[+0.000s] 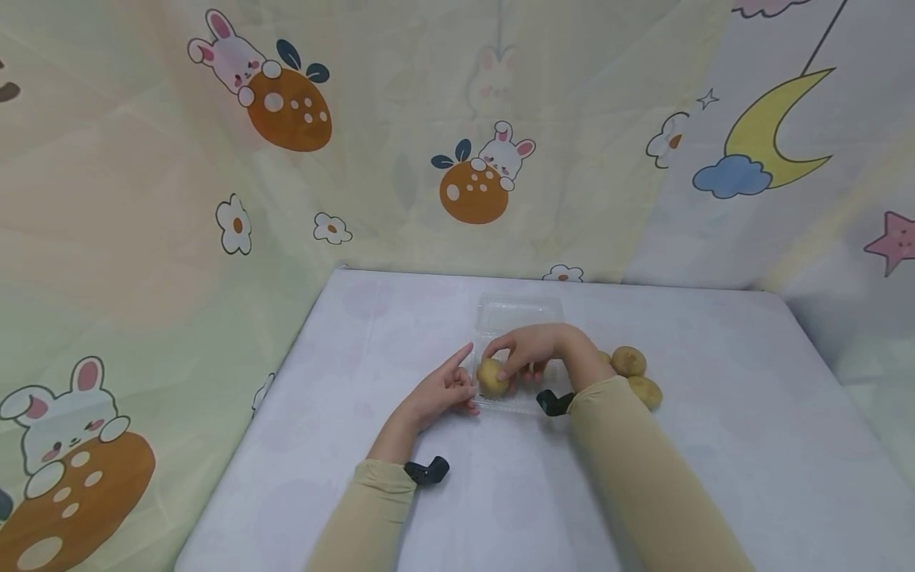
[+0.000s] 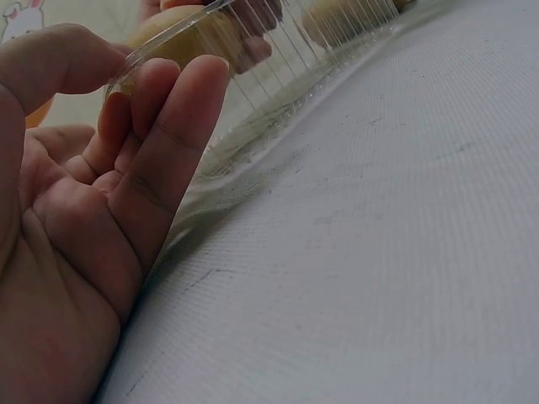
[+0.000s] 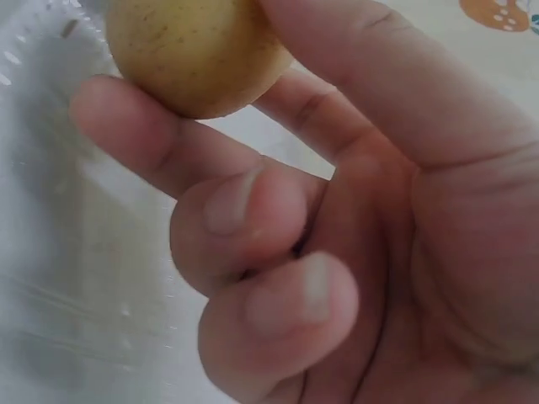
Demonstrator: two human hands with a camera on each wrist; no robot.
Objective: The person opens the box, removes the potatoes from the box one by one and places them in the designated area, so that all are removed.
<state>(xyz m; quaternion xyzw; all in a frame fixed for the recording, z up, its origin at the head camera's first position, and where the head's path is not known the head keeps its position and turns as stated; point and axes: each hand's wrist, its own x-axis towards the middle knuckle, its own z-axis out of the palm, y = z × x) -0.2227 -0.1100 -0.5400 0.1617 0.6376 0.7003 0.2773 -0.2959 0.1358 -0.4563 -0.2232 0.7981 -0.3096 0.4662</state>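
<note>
My right hand [image 1: 536,345] pinches a small yellow potato [image 1: 492,378] between thumb and fingers, over the left part of a clear plastic box [image 1: 519,311] with its lid folded back. In the right wrist view the potato [image 3: 194,50] sits at the fingertips, while the other fingers curl in. The left hand [image 1: 438,392] is at the box's left side with its index finger extended. The left wrist view shows its thumb and fingers pinching the box's clear rim [image 2: 173,35]. Through the ribbed wall another potato [image 2: 345,21] shows; whether it lies inside is unclear.
Several potatoes [image 1: 629,361] lie together on the white-covered table [image 1: 722,445], just right of the box and partly behind my right forearm. A printed cloth [image 1: 386,159] hangs behind the table's far edge and along its left side.
</note>
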